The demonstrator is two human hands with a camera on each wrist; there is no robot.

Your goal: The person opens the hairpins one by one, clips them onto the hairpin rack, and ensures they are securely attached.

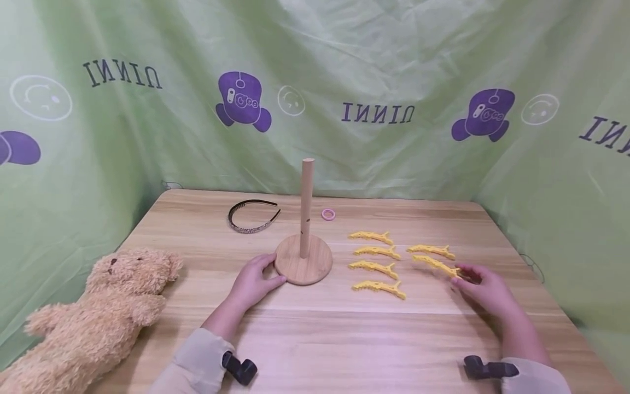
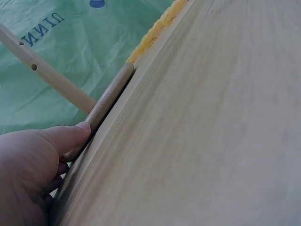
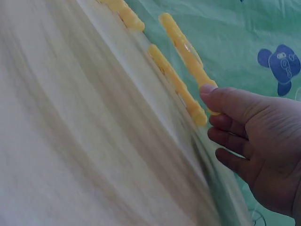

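Note:
A wooden stand [image 1: 306, 210], an upright rod on a round base, stands mid-table. My left hand [image 1: 255, 283] grips the left edge of its base; in the left wrist view the thumb [image 2: 75, 134] lies against the rim and the other fingers are partly hidden. My right hand [image 1: 487, 290] pinches the end of a yellow alligator hair clip [image 1: 433, 264], which the right wrist view shows raised off the table [image 3: 186, 52]. Another yellow clip [image 1: 431, 250] lies just beyond it. Several more yellow clips [image 1: 373, 267] lie in a column between stand and right hand.
Behind the stand lie a dark headband [image 1: 250, 230] with a sparkly band and a small pink ring-shaped hair tie [image 1: 328, 214]. A tan teddy bear [image 1: 103, 323] lies at the left side. Green printed cloth [image 1: 315, 131] hangs around the wooden table [image 1: 344, 350].

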